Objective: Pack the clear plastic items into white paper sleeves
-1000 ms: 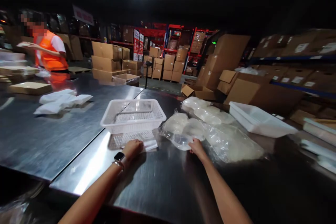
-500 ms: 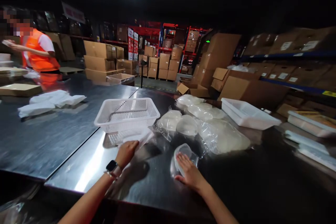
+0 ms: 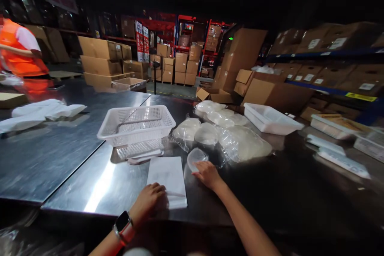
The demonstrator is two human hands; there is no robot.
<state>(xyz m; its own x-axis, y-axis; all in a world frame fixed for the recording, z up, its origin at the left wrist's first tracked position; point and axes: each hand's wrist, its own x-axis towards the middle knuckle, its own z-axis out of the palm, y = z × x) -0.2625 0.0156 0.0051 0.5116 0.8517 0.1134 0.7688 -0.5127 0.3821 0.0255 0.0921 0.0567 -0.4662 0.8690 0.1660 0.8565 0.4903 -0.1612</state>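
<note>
Left hand [image 3: 150,199]: fingers close together and slightly bent, laid on the near left edge of a flat white packet [image 3: 166,174]. Thumb hidden from me, so I cannot tell whether it pinches. Dark-faced watch [image 3: 123,221] on that wrist.

Right hand [image 3: 207,174]: fingers bent at the near right side of a translucent round piece [image 3: 195,157]. They appear to touch it; I cannot tell from here whether they grip. Piece lies just beside the packet's far right corner, both on the metal table [image 3: 87,168].

Beyond the packet, to my left, a white perforated basket [image 3: 138,140], with folded white material [image 3: 147,155] just in front. Past the right hand I note a heap of bagged translucent pieces [image 3: 246,144], then a white tray [image 3: 277,128]. Orange-vested co-worker [image 3: 22,54] at the left margin, well apart from both hands. Cardboard boxes [image 3: 99,64] stacked behind the table.
</note>
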